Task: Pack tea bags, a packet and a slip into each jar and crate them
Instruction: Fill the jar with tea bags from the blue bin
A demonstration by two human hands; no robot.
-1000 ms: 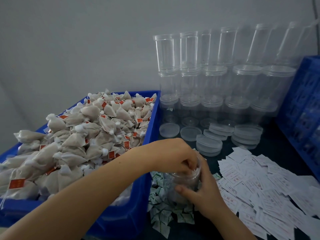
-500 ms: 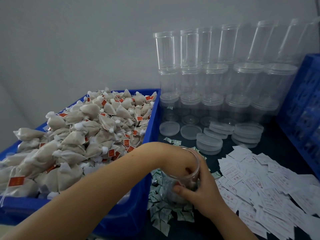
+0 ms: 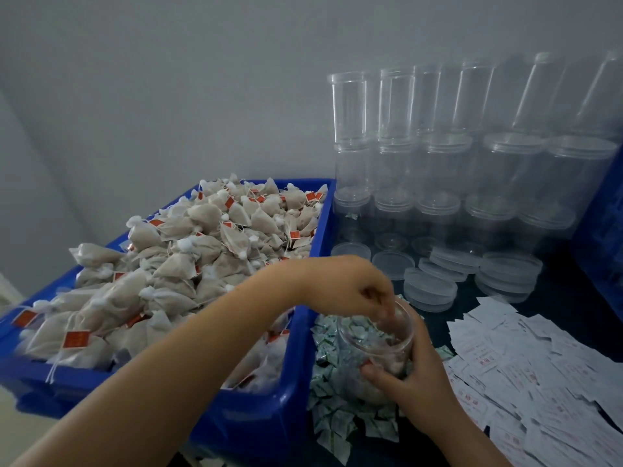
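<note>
Clear plastic is what the right hand (image 3: 416,375) grips: an open jar (image 3: 377,342) held tilted on the dark desk (image 3: 556,288), fingers and thumb curled round its lower wall. Directly above that hand, the left hand (image 3: 354,284) hangs over the jar's mouth with its fingertips (image 3: 382,310) dipping inside; they are blurred, so whether they pinch anything or are letting go I cannot tell. Pale shapes show through the jar's wall, most likely tea bags already dropped in. The step in hand looks like filling the jar with tea bags. Under and just to the left of the right hand lies a heap of small green-and-white packets (image 3: 332,399), and to its right a wide scatter of white printed slips (image 3: 526,375). The next move, by my reading, calls for the left hand to clear the jar's mouth and either fetch more bags or pick one packet from the heap, while the right hand keeps the jar steady. Left of both hands, the blue crate (image 3: 256,423) is piled high with tea bags (image 3: 202,251). Beyond the left hand, loose clear lids (image 3: 428,288) lie in short stacks, and farthest back stand tiers of empty jars (image 3: 438,163) against the grey wall.
</note>
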